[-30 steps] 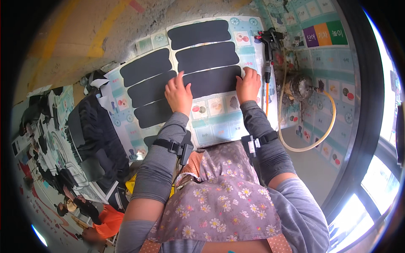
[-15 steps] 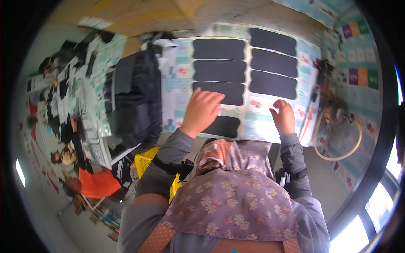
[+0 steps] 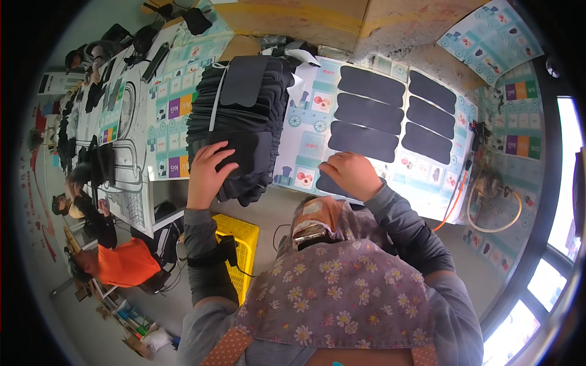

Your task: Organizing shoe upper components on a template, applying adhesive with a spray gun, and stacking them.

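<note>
A tall stack of black padded sheets (image 3: 268,119) fills the left of the table. My left hand (image 3: 209,174) lies at its near end, fingers spread, touching a black sheet (image 3: 245,152) on top. To the right, several black wavy-edged pieces (image 3: 366,111) lie flat in two columns. Over the nearest piece of the left column (image 3: 328,185) is my right hand (image 3: 354,175), its fingers curled and pressed together. That hand covers much of the piece, and whether anything is between the fingertips is hidden.
A white strap (image 3: 218,100) runs over the stack. Below the table stands a yellow crate (image 3: 243,235). An orange cable (image 3: 459,195) and a pale hose loop (image 3: 497,230) hang at the right. Cardboard (image 3: 305,24) backs the table. Other people work at the left beside a white table.
My view has swung left. My left hand has gone from the flat pieces to the stack. My right hand has moved left to the nearest piece and its fingers have curled in.
</note>
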Demonstrator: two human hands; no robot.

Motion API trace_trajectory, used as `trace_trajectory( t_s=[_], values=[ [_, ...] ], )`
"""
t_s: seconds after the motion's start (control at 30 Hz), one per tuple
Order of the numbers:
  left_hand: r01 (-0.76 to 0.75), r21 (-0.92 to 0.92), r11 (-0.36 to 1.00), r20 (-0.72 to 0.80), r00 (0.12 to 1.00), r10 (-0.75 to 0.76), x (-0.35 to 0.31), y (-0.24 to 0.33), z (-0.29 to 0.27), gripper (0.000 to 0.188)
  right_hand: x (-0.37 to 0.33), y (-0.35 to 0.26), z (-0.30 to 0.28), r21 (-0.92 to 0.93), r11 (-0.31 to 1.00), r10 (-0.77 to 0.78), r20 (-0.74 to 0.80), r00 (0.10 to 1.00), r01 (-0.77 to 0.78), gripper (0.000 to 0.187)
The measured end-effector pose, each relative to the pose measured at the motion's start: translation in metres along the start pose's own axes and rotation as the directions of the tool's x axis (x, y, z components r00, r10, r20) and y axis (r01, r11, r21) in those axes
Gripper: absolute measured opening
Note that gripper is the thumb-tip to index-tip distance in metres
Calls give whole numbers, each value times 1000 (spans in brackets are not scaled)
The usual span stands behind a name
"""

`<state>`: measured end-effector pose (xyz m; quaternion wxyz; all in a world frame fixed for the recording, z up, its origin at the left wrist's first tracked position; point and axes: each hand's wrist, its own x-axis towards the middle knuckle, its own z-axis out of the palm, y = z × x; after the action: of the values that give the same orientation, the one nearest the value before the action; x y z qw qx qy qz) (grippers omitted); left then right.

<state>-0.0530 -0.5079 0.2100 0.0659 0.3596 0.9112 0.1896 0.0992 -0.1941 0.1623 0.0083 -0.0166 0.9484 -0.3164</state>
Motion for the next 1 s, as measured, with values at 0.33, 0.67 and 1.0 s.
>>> trace_trajectory(
  t_s=[0.33, 0.67, 1.0],
  values=[
    [42, -212, 976, 50, 998, -32, -3, -16, -1, 35, 15, -24, 13, 124, 985, -145, 200, 969, 122, 27],
    [238, -334, 912, 207, 962, -175, -2, -20, -4, 26, -7, 3, 2, 164, 985, -96, 262, 960, 54, 21],
    [532, -17, 846, -82, 843, -532, 24, 14, -16, 28, -49, 56, -17, 273, 960, -15, 255, 967, -58, 20]
  ],
)
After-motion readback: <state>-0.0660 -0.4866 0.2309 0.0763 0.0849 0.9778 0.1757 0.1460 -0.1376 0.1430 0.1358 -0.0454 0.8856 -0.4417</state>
